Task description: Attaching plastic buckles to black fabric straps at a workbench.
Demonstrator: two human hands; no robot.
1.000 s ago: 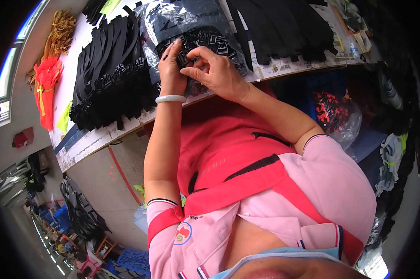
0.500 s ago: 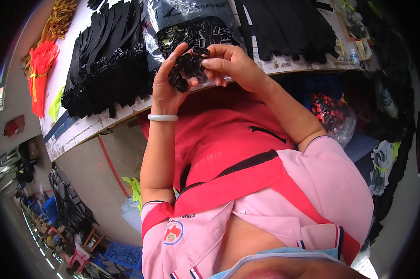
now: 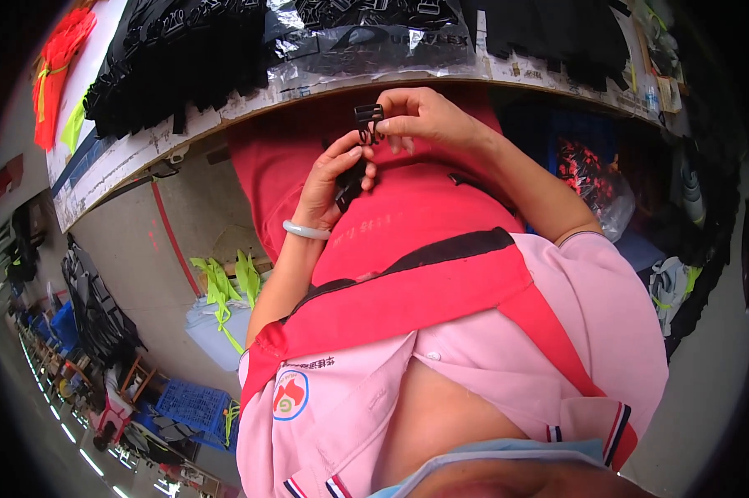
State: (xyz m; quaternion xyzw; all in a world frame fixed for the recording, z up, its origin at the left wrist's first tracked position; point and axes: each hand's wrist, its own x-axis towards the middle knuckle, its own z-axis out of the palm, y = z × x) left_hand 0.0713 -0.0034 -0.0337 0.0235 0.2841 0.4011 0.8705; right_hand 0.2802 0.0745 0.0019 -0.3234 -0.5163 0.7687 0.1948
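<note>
Right hand [image 3: 422, 118]: black plastic buckle [image 3: 368, 114] pinched between thumb and fingers, just off table [image 3: 134, 163] edge, in front of red apron [image 3: 441, 203]. Left hand [image 3: 329, 184]: fingers curled around dark pieces [image 3: 352, 184] (count hidden by fingers). Risk: slack thumb pinch could drop buckle floorward; loosened left fingers could spill pieces; crowded fingertips could fumble buckle.

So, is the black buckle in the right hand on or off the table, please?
Off: the right hand pinches the black buckle in front of the red apron, outside the table.
</note>
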